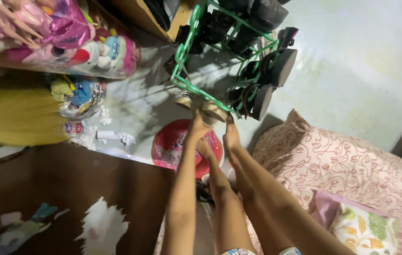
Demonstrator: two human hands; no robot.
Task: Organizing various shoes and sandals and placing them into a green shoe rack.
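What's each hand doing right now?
Left hand: touching tan shoe at green plastic rack; grip cannot be told.
Right hand: not in view.

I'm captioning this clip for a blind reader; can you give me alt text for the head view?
Two bare hands, left hand and right hand, reach to a tan shoe at the low edge of a green shoe rack holding black shoes. A round pink case lies on the floor near a patterned pink pillow.
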